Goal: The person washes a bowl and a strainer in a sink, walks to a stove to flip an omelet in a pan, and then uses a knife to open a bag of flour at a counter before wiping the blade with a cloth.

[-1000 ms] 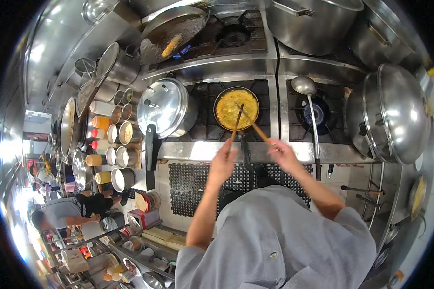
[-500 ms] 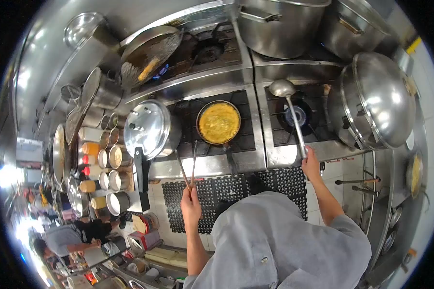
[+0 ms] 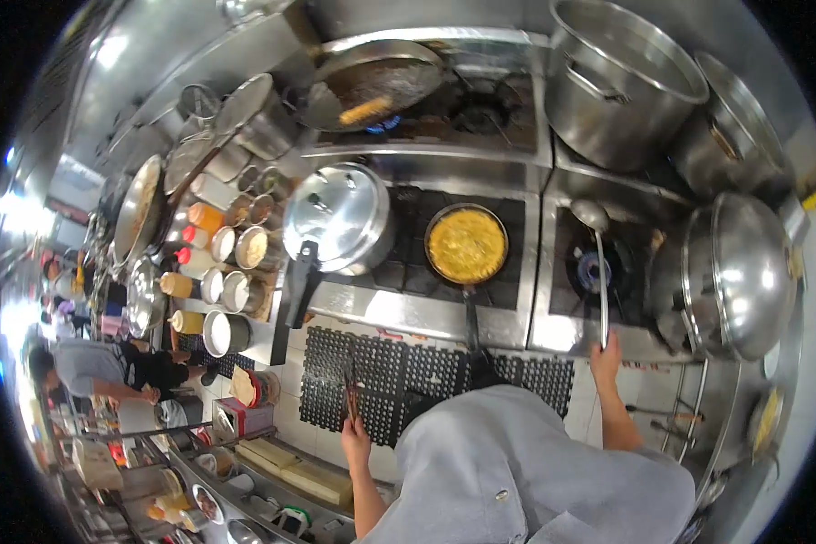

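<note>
My left hand (image 3: 356,444) is closed around the ends of a pair of tongs (image 3: 351,390), held upright over the black floor mat. My right hand (image 3: 606,360) grips the handle of a long metal ladle (image 3: 600,263), whose bowl hangs over the right burner. Between them, a small pan (image 3: 469,283) stands on the middle burner with a round yellow omelette (image 3: 467,243) covering its base. Its dark handle points toward me. Left of the pan sits a lidded pressure cooker (image 3: 337,218).
Behind, a wide pan (image 3: 376,82) holds a brown piece of food beside a blue flame. Large pots (image 3: 621,91) stand back right, a domed steel lid (image 3: 752,276) at right. Sauce bottles (image 3: 189,261) and small containers line the left. Another person (image 3: 109,367) is at far left.
The view has shifted, so the stove appears lower and further right. My left hand and the tongs have drawn back from the stove edge, and the tongs' tips look closer together.
</note>
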A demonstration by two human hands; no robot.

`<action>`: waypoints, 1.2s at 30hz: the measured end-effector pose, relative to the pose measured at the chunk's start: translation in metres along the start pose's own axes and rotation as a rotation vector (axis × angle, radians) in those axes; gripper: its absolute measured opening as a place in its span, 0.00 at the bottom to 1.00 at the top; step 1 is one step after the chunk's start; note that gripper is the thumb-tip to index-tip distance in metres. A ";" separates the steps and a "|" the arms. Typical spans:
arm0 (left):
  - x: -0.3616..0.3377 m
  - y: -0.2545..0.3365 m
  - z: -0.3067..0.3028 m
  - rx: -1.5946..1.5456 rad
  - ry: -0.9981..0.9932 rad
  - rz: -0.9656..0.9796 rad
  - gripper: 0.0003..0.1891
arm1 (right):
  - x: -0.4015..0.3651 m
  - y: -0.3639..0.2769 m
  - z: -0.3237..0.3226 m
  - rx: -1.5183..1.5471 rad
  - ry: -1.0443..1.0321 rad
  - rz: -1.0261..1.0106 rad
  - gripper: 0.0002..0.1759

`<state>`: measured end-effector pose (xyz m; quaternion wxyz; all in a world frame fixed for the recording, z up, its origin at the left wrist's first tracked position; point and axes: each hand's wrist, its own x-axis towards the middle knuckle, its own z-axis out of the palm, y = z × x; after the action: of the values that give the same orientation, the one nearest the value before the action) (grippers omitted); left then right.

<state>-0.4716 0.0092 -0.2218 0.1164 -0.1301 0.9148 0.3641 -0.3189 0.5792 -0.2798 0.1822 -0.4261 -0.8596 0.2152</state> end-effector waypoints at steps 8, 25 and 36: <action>-0.094 -0.183 -0.003 0.335 -0.009 -0.689 0.13 | 0.067 -0.287 -0.062 0.997 -0.529 -0.018 0.29; -0.099 -0.225 0.030 0.069 0.148 -0.706 0.14 | 0.242 -0.487 -0.002 0.610 -0.713 -0.177 0.33; -0.094 -0.221 -0.007 -0.019 0.164 -0.950 0.14 | 0.240 -0.494 -0.028 0.909 -0.878 0.013 0.05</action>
<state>-0.3124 -0.1360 -0.3286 0.1961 -0.5628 0.7571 0.2676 -0.7648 0.5112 0.0343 -0.0260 -0.1836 -0.6745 0.7146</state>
